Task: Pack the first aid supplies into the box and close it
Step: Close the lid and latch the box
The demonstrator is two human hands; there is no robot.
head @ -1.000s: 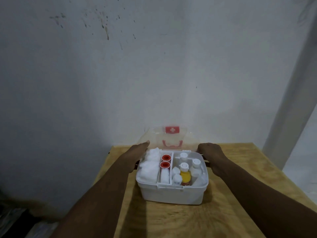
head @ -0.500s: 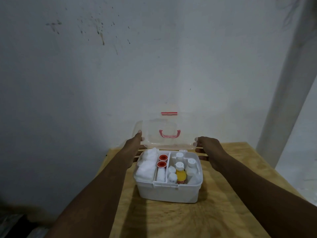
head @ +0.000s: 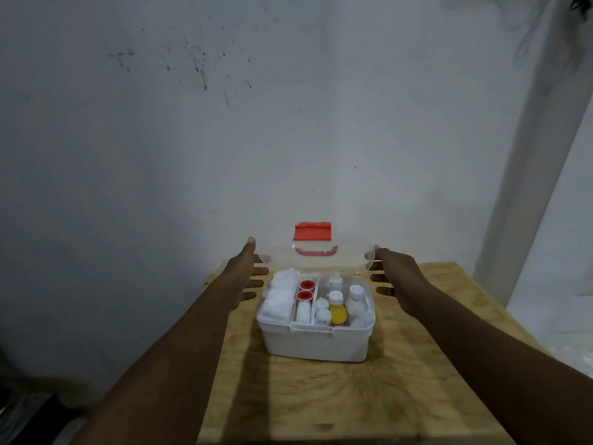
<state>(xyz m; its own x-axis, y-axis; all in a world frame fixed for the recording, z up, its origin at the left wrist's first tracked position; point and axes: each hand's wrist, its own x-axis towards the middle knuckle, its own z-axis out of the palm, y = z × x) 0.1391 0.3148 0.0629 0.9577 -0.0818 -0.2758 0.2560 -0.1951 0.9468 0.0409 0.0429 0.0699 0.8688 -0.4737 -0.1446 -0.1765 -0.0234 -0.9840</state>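
One white box [head: 316, 343] on a plywood worktop [head: 353, 409], near its far edge, against a stained grey wall [head: 192, 139]. One clear lid [head: 340, 256], hinged at the back, half lowered over the box, with one red latch [head: 313, 231] at its raised front edge and one red handle [head: 316, 251] just below.

Two bare hands, arms stretched forward on either side. Left hand [head: 245, 271] at the lid's left end, thumb up against the edge, fingers [head: 256, 282] spread below. Right hand [head: 390, 271] at the lid's right end, thumb on the corner, fingers curled underneath. Both holding the lid between them.

Inside, three compartments. Left: white cotton wads [head: 277, 297], piled to the rim, number unclear. Middle, narrow: two tape rolls [head: 305, 290] with red cores, one behind the other, and one white roll [head: 303, 313] in front. Right: one yellow bottle [head: 337, 311] with a white cap, upright, beside several white bottles [head: 355, 293] and small white containers, too blurred to count surely. Box still open.
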